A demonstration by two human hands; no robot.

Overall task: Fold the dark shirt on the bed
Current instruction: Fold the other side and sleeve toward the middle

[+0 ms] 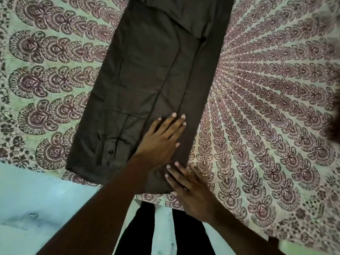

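The dark shirt [147, 74] lies on the bed as a long narrow strip, its sides folded in, running from the near edge to the top of the view. A cuff with a dark button shows at its near left. My left hand [160, 140] lies flat on the near part of the shirt, fingers straight and spread. My right hand [189, 188] rests with straight fingers on the shirt's near right corner, partly on the bedspread.
The bed is covered by a patterned bedspread [266, 107] in cream and maroon. Its near edge [156, 201] runs just under my hands. Pale floor [36, 199] shows at the lower left, and dark trouser legs stand below the bed edge.
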